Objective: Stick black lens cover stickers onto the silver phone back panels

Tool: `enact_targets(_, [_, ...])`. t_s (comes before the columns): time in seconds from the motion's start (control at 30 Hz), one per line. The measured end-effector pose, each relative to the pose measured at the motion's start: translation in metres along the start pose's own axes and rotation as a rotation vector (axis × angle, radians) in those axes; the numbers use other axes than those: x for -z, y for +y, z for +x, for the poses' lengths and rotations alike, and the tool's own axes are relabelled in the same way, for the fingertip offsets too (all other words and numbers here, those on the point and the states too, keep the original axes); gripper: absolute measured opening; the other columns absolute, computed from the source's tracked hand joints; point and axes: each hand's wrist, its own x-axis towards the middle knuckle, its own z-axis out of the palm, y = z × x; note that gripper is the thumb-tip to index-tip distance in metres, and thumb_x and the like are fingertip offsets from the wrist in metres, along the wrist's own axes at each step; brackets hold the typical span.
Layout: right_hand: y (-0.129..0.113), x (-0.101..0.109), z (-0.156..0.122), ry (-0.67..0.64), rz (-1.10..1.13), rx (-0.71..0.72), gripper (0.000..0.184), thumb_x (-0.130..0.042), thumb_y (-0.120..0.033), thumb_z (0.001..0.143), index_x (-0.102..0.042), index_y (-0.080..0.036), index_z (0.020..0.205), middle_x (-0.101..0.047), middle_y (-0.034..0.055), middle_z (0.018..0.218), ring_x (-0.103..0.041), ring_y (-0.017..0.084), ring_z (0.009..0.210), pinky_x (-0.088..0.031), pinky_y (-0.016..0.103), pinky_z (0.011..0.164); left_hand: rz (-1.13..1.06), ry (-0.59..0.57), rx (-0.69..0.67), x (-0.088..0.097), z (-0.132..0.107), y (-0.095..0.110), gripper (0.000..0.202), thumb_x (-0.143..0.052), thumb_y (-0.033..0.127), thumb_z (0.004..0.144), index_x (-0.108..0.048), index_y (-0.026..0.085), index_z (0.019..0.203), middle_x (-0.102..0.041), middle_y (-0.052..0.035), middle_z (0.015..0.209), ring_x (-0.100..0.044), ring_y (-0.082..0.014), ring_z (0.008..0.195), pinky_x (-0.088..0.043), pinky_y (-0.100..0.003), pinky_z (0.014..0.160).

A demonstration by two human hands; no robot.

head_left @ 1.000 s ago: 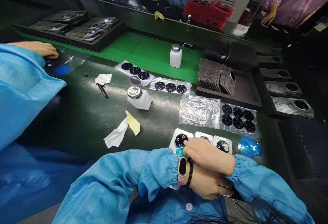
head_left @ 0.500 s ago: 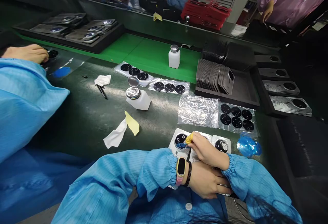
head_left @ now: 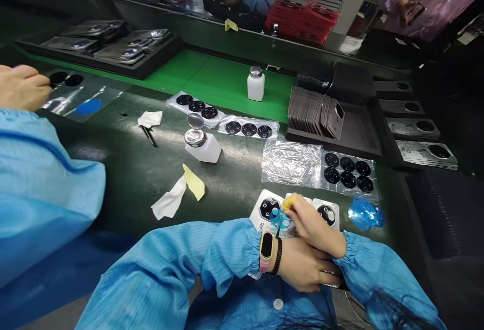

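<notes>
My right hand (head_left: 315, 229), a yellow cover on one finger, pinches a piece of thin blue film (head_left: 277, 214). The film is partly lifted over the left white panel (head_left: 259, 208), whose round black disc (head_left: 269, 208) shows bare. A thin dark tool tip sticks out below my right fingers; which hand holds it I cannot tell. My left hand (head_left: 308, 265), below a wristband tracker (head_left: 266, 246), lies flat across the panels, fingers stretched to the right under my right wrist. The right white panel (head_left: 333, 210) also bears a black disc. My hands hide most of the middle panel.
Crumpled blue film (head_left: 366, 214) lies right of the panels. Behind are sheets of black discs (head_left: 348, 171), clear plastic (head_left: 291, 162), a pump bottle (head_left: 204, 147) and a rack of grey plates (head_left: 315, 113). A co-worker's hand (head_left: 22, 88) is at left.
My right hand has drawn the blue film rightward off the left disc. My left hand has stayed put. The co-worker's hand at left has moved further left.
</notes>
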Motion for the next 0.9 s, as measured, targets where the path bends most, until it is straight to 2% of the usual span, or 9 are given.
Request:
enact_targets(0.07, [0.003,0.015,-0.007,0.121,-0.030,-0.113,0.021,-0.031,-0.027,0.097,-0.044,-0.023,0.081,-0.056,0.0016,0.073,-0.052,0.015,0.062,-0.043,0.026,0.056,0.015,0.004,0.027,-0.004,-0.002,0.001,0.036,-0.051,0.028,0.088,-0.063,0.016,0.119,-0.062,-0.0055,0.129,-0.050,-0.0225,0.127,-0.032,-0.034,0.112])
enact_targets(0.17, [0.013,0.042,-0.027,0.273,-0.138,-0.325,0.018,-0.036,-0.034,0.094,-0.046,-0.024,0.083,-0.059,0.0009,0.070,-0.055,0.016,0.058,-0.042,0.026,0.054,0.050,0.023,0.016,-0.007,-0.004,0.002,0.037,-0.049,0.032,0.092,-0.061,0.012,0.120,-0.061,-0.0103,0.130,-0.052,-0.0246,0.125,-0.030,-0.042,0.113])
enact_targets(0.27, [0.029,0.067,-0.056,0.405,-0.291,-0.499,0.024,-0.037,-0.043,0.091,-0.045,-0.025,0.077,-0.059,0.0012,0.064,-0.057,0.018,0.057,-0.041,0.028,0.053,0.077,0.060,-0.036,-0.004,-0.008,0.005,0.041,-0.043,0.036,0.096,-0.062,0.007,0.118,-0.064,-0.0132,0.125,-0.055,-0.0247,0.121,-0.035,-0.040,0.110])
enact_targets(0.4, [0.049,0.086,-0.092,0.471,-0.452,-0.659,0.032,-0.034,-0.051,0.089,-0.035,-0.027,0.067,-0.051,-0.0010,0.053,-0.053,0.019,0.049,-0.037,0.029,0.047,0.109,0.141,-0.020,0.003,-0.023,0.016,0.045,-0.041,0.036,0.097,-0.060,0.002,0.119,-0.063,-0.0166,0.125,-0.056,-0.0263,0.119,-0.037,-0.041,0.108])
enact_targets(0.47, [0.056,0.088,-0.102,0.479,-0.504,-0.672,0.033,-0.032,-0.050,0.090,-0.032,-0.028,0.066,-0.049,-0.0007,0.053,-0.051,0.019,0.049,-0.036,0.029,0.047,0.105,0.225,0.064,0.006,-0.037,0.022,0.045,-0.047,0.040,0.095,-0.058,0.006,0.122,-0.063,-0.0121,0.126,-0.054,-0.0236,0.122,-0.032,-0.040,0.111])
enact_targets(0.57, [0.063,0.082,-0.104,0.476,-0.532,-0.660,0.031,-0.033,-0.047,0.091,-0.034,-0.028,0.066,-0.051,0.0013,0.058,-0.051,0.020,0.052,-0.036,0.031,0.049,0.094,0.220,0.266,0.007,-0.062,0.031,0.055,-0.054,0.055,0.088,-0.055,0.017,0.128,-0.060,-0.0077,0.132,-0.052,-0.0239,0.124,-0.026,-0.040,0.114])
enact_targets(0.67, [0.067,0.073,-0.100,0.476,-0.560,-0.641,0.027,-0.037,-0.040,0.090,-0.037,-0.027,0.066,-0.053,0.0041,0.063,-0.051,0.022,0.058,-0.038,0.034,0.053,0.142,0.180,0.456,0.006,-0.084,0.038,0.061,-0.048,0.063,0.086,-0.051,0.024,0.133,-0.055,-0.0095,0.137,-0.050,-0.0309,0.126,-0.023,-0.052,0.112])
enact_targets(0.8, [0.066,0.063,-0.095,0.473,-0.601,-0.613,0.021,-0.044,-0.031,0.087,-0.041,-0.026,0.066,-0.056,0.0092,0.070,-0.052,0.028,0.074,-0.040,0.039,0.063,0.257,0.116,0.580,0.007,-0.099,0.042,0.064,-0.045,0.062,0.089,-0.041,0.026,0.141,-0.055,-0.0112,0.137,-0.049,-0.0323,0.126,-0.019,-0.057,0.111])
enact_targets(0.9, [0.065,0.061,-0.095,0.473,-0.642,-0.603,0.018,-0.046,-0.028,0.087,-0.047,-0.024,0.069,-0.060,0.0119,0.076,-0.052,0.030,0.083,-0.040,0.041,0.067,0.357,0.146,0.630,0.010,-0.100,0.041,0.062,-0.046,0.062,0.089,-0.047,0.023,0.137,-0.058,-0.0121,0.133,-0.049,-0.0320,0.126,-0.012,-0.057,0.113])
